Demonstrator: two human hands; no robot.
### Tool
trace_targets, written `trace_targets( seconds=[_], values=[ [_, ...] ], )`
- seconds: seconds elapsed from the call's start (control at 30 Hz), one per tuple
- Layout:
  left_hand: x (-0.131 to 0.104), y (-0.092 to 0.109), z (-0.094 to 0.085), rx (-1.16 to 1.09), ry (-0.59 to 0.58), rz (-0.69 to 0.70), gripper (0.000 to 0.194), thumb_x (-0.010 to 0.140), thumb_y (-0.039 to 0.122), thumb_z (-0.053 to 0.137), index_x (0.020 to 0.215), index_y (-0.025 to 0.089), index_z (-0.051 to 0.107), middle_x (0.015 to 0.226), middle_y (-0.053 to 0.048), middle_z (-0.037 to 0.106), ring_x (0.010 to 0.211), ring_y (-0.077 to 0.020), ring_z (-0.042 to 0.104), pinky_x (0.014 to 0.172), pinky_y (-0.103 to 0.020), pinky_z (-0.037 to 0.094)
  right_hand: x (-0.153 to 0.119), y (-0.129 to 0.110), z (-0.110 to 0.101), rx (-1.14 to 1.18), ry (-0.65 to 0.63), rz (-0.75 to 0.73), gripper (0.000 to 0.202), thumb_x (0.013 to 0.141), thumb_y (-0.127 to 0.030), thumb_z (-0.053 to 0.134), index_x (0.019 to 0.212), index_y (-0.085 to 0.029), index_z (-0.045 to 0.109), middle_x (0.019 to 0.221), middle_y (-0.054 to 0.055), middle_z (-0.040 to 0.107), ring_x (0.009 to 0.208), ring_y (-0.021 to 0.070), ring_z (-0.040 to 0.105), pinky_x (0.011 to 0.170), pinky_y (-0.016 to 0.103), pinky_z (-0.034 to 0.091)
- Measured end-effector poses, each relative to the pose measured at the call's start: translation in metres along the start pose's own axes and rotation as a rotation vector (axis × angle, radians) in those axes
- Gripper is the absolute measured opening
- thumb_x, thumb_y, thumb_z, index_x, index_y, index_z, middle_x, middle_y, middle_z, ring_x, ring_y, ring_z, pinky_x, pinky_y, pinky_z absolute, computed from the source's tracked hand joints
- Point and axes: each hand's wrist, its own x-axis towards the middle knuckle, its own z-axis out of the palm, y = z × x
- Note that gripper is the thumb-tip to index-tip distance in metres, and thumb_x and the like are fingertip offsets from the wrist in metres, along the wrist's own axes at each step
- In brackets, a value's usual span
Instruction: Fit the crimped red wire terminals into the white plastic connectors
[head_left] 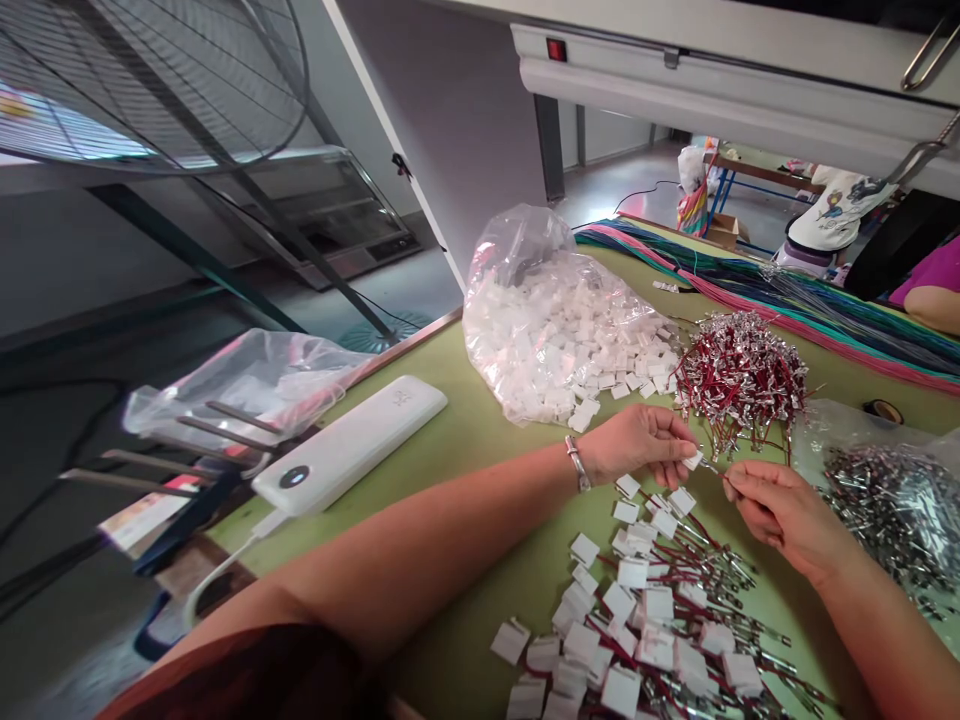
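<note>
Between the fingertips of my left hand (646, 442) is a small white connector housing (692, 460). My right hand (780, 508) pinches a short wire with a metal terminal (714, 466), its end at the housing; whether it sits inside is too small to tell. Below both hands lies a spread of white housings with dark red wires (632, 573), their metal ends pointing right. Just beyond my hands is a heap of loose red wires with metal terminals (741, 375). A clear plastic bag (517, 300) spills plain white housings toward my left hand.
A white power bank (352, 440) with a cable lies at the left edge, beside a plastic bag (247, 375). On the right is a bag of dark metal-ended parts (892, 500) and a tape roll (883, 411). Bundled coloured wires (750, 285) cross the back. A fan (150, 80) stands left.
</note>
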Motion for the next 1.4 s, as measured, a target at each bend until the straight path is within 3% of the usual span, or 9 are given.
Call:
trace_targets(
  seconds=[0.23, 0.47, 0.67, 0.8, 0.9, 0.97, 1.07, 1.17, 1.4],
  values=[
    [-0.004, 0.006, 0.008, 0.145, 0.002, -0.013, 0.026, 0.066, 0.028, 0.076, 0.080, 0.013, 0.061, 0.057, 0.002, 0.064, 0.045, -0.0090, 0.059, 0.045, -0.023, 0.045, 0.000, 0.002, 0.001, -0.050, -0.011, 0.022, 0.033, 0.076, -0.052, 0.057, 0.067, -0.020, 0.053, 0.038, -0.011, 0.025, 0.037, 0.0053, 0.013, 0.038, 0.022, 0.011],
    [-0.007, 0.001, 0.019, 0.230, 0.024, -0.073, 0.021, 0.070, 0.028, 0.071, 0.080, 0.014, 0.059, 0.052, 0.004, 0.060, 0.040, -0.0067, 0.053, 0.043, -0.021, 0.043, 0.000, 0.004, 0.010, -0.474, 0.146, -0.191, 0.027, 0.080, -0.041, 0.051, 0.064, -0.019, 0.054, 0.050, -0.008, 0.031, 0.047, 0.0080, 0.025, 0.045, 0.022, 0.019],
    [-0.009, -0.009, 0.029, 0.334, 0.111, -0.104, 0.012, 0.073, 0.023, 0.064, 0.075, 0.015, 0.056, 0.050, 0.005, 0.055, 0.042, -0.0090, 0.055, 0.044, -0.023, 0.045, 0.002, 0.009, 0.019, -0.575, 0.204, -0.231, 0.028, 0.081, -0.038, 0.045, 0.060, -0.020, 0.049, 0.052, -0.006, 0.030, 0.050, 0.0094, 0.029, 0.047, 0.022, 0.024],
    [-0.011, -0.003, 0.028, 0.427, 0.062, -0.113, 0.017, 0.075, 0.029, 0.062, 0.079, 0.014, 0.057, 0.054, 0.003, 0.056, 0.045, -0.0092, 0.054, 0.047, -0.024, 0.046, 0.002, 0.008, 0.015, -0.590, 0.181, -0.227, 0.028, 0.081, -0.039, 0.046, 0.060, -0.020, 0.049, 0.053, -0.006, 0.034, 0.052, 0.0102, 0.033, 0.048, 0.022, 0.027],
    [-0.012, 0.013, 0.016, 0.719, 0.060, 0.051, 0.034, 0.076, 0.042, 0.064, 0.096, 0.015, 0.062, 0.075, -0.003, 0.064, 0.064, -0.0136, 0.061, 0.059, -0.027, 0.049, -0.002, 0.003, 0.012, -0.555, 0.114, -0.209, 0.028, 0.082, -0.037, 0.048, 0.060, -0.020, 0.048, 0.056, -0.005, 0.038, 0.054, 0.0100, 0.036, 0.051, 0.022, 0.032],
    [-0.011, 0.020, 0.004, 1.005, 0.226, 0.195, 0.040, 0.081, 0.048, 0.058, 0.106, 0.017, 0.061, 0.094, -0.007, 0.063, 0.083, -0.0183, 0.061, 0.075, -0.033, 0.050, -0.007, -0.001, 0.014, -0.563, 0.048, -0.205, 0.029, 0.083, -0.034, 0.049, 0.058, -0.020, 0.047, 0.059, -0.004, 0.041, 0.056, 0.0101, 0.040, 0.053, 0.023, 0.035],
    [-0.007, 0.016, -0.011, 1.348, 0.374, 0.164, 0.039, 0.079, 0.044, 0.062, 0.105, 0.016, 0.060, 0.103, -0.010, 0.058, 0.096, -0.0237, 0.056, 0.086, -0.039, 0.046, -0.014, -0.007, 0.018, -0.599, -0.104, -0.204, 0.032, 0.085, -0.032, 0.049, 0.056, -0.018, 0.051, 0.069, 0.000, 0.051, 0.063, 0.0110, 0.048, 0.058, 0.023, 0.040],
    [-0.001, 0.003, -0.020, 1.508, 0.304, 0.126, 0.014, 0.082, 0.025, 0.057, 0.092, 0.016, 0.062, 0.098, -0.009, 0.057, 0.094, -0.0224, 0.054, 0.082, -0.034, 0.047, -0.014, -0.009, 0.018, -0.660, -0.164, -0.239, 0.035, 0.088, -0.035, 0.049, 0.059, -0.019, 0.058, 0.076, 0.003, 0.058, 0.070, 0.0131, 0.054, 0.064, 0.026, 0.043],
    [0.000, -0.009, 0.005, 1.632, 0.157, 0.403, 0.011, 0.084, 0.012, 0.051, 0.083, 0.015, 0.061, 0.089, -0.007, 0.057, 0.083, -0.0188, 0.052, 0.073, -0.031, 0.044, 0.012, 0.012, 0.007, -0.864, 0.401, -0.621, 0.023, 0.087, -0.029, 0.048, 0.095, -0.022, 0.068, 0.104, 0.009, 0.068, 0.091, 0.0227, 0.063, 0.082, 0.037, 0.049]
  ],
)
